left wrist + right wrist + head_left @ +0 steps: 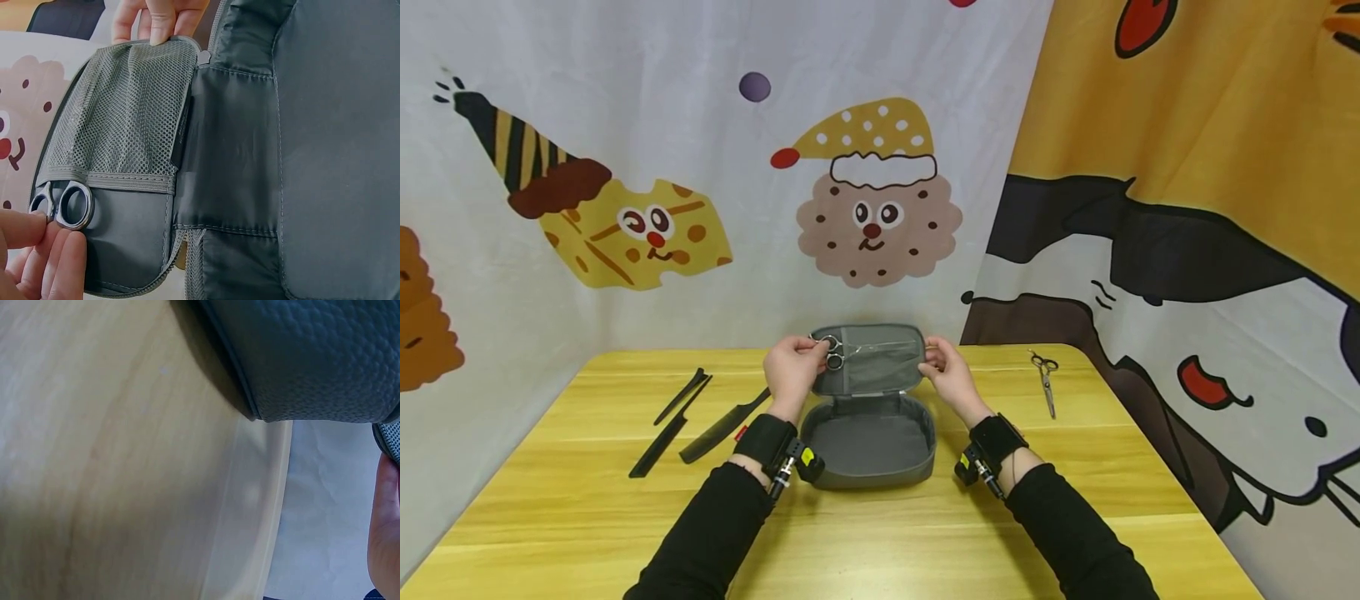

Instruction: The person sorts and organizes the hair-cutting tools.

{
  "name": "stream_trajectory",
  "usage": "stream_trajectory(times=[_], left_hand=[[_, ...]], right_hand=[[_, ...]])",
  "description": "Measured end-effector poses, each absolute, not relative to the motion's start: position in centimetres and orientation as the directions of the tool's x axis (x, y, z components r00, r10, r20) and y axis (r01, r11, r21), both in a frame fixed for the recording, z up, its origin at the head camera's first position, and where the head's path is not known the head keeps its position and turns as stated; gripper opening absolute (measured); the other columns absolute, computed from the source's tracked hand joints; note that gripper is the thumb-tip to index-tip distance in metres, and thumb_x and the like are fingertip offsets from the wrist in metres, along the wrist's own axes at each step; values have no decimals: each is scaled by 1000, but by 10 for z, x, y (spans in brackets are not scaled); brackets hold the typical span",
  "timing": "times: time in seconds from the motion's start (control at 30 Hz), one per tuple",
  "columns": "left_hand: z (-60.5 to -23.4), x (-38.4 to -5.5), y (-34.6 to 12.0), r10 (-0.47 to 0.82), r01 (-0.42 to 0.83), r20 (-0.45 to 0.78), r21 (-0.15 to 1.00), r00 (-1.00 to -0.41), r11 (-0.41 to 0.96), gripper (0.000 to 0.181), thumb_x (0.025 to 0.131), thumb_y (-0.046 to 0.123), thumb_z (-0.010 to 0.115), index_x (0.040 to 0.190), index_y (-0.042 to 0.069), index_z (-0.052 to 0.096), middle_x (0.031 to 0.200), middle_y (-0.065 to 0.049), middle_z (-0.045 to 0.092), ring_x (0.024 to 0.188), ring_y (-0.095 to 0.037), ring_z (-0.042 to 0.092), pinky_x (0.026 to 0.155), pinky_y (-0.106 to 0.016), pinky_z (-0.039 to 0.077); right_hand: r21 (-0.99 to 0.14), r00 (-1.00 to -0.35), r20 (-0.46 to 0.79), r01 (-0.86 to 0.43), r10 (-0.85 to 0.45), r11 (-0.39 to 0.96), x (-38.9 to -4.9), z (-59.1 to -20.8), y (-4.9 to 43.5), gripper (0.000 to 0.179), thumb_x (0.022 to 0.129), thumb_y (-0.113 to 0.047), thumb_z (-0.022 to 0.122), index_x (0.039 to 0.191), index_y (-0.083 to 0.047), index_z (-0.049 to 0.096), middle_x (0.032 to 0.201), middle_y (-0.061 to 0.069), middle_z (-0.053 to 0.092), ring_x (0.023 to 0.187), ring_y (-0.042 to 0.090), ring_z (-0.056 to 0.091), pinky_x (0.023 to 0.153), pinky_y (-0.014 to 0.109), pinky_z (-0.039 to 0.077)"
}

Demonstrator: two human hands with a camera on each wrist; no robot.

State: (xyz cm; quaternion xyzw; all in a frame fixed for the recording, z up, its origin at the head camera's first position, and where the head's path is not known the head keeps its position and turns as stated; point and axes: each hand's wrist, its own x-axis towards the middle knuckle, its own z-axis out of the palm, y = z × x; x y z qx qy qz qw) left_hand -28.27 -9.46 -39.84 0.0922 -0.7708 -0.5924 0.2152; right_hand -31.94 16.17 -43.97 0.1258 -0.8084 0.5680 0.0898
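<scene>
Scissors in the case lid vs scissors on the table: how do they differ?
1. Lid scissors have their blades inside the mesh pocket; table scissors lie uncovered on the wood.
2. Lid scissors are held at the handles by the left hand; table scissors are untouched.
3. In the head view, lid scissors lie sideways; table scissors point toward the person.
Shared: two finger loops each.

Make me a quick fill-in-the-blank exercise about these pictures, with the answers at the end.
1. The left hand pinches scissors at a pocket made of ____.
2. The right hand holds the edge of the raised lid of a case coloured ____.
3. In the head view, a black comb lies to the ____ of the case.
4. A second pair of scissors lies on the wooden ____.

Missing words: mesh; gray; left; table.
</scene>
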Motion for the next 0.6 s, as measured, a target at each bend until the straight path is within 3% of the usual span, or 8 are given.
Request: stream_trajectory(times=[0.17,0.33,0.6], left_hand=[[-398,-282,-94,-393,101,213,952,-894,288,18,89,16,76,90,-1,70,85,-19,72,70,-26,72,62,-30,60],[-397,-282,-97,-374,108,213,954,-903,281,18,89,16,76,91,-1,71,85,-18,72,72,-25,72,64,-30,60],[-400,-283,-106,-335,111,204,955,-920,275,18,87,16,77,91,-1,73,81,-15,73,66,-15,70,62,-27,59]], right_hand=[[-884,-937,335,-350,-102,309,-320,-441,162,34,93,11,61,124,-2,57,97,16,67,90,28,61,76,34,51],[-895,-956,275,-294,-105,335,-320,-437,161,35,94,10,59,128,2,53,104,24,66,97,35,60,81,37,50],[-894,-955,279,-296,-100,336,-320,-440,161,37,94,10,59,129,0,53,104,21,66,96,32,61,81,35,50]])
